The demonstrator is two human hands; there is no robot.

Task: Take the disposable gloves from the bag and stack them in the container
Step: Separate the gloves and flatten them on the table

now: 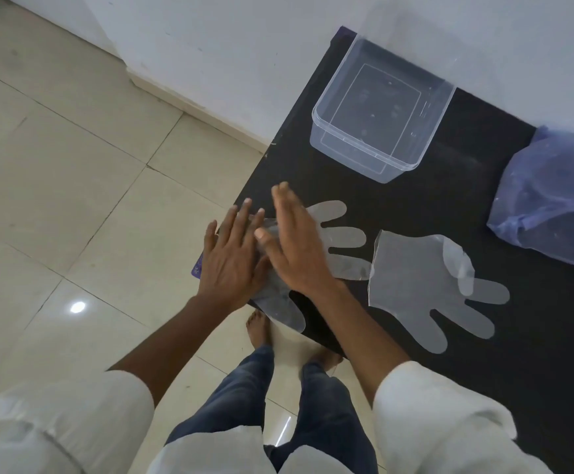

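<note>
The black bench (pixel 415 206) fills the right half of the view, and most of the job looks undone on it. At about two o'clock the bluish plastic bag (pixel 549 200) lies slumped against the wall, its contents too hazy to count. At twelve o'clock the clear container (pixel 326 131) stands upright and, as far as its see-through walls show, holds nothing yet, so no stacking has begun. Two gloves are out of the bag: the spread glove (pixel 419 289) lies flat by itself at four o'clock, well apart from the container, while the pressed glove (pixel 340 234) lies near the bench's left edge at nine o'clock, its fingers fanning toward the middle and its lower end hanging over the bench's edge. The right hand (pixel 295 248) lies open and flat on that glove, gripping nothing. The left hand (pixel 234 254), fingers spread, rests just beside it at the glove's cuff, apparently flattening it. By my reckoning, both gloves must yet go into the container.
</note>
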